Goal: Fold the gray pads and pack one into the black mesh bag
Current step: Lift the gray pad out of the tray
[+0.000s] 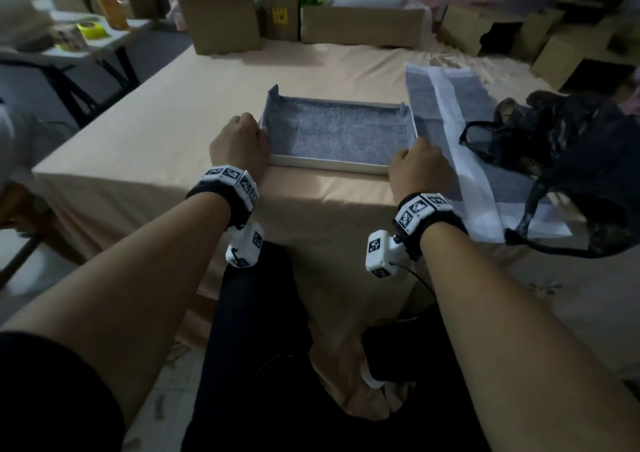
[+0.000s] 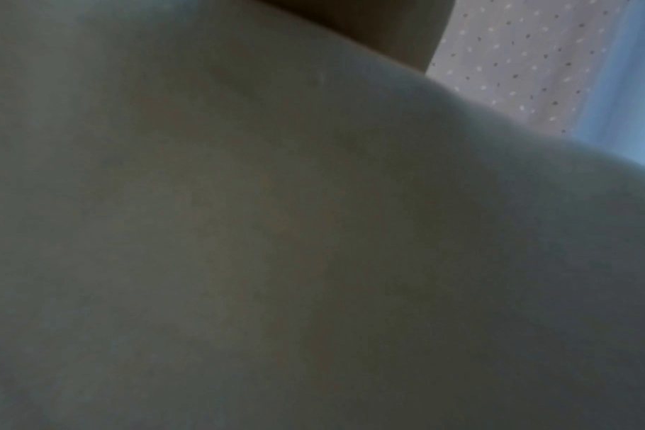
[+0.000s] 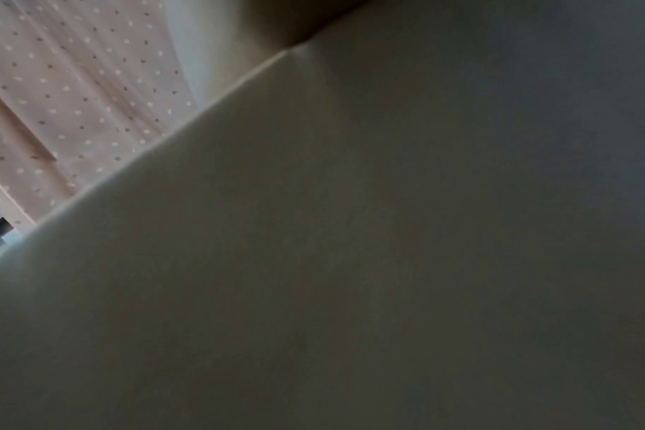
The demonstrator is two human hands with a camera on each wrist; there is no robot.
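I find the pad (image 1: pixel 341 136) mid-surface, my left hand (image 1: pixel 239 145) and right hand (image 1: pixel 417 165) curled on its side edges. Judged light, soft; grip corners. Bag (image 1: pixel 571 160) lies right.

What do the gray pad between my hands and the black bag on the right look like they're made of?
The gray pad looks like a soft, matte felt-like fabric: speckled, fuzzy surface, white backing at the folded edges. The exact fibre can't be told. The black bag looks like thin, limp mesh or netting: it slumps in crumpled folds, and its loops trail loosely.
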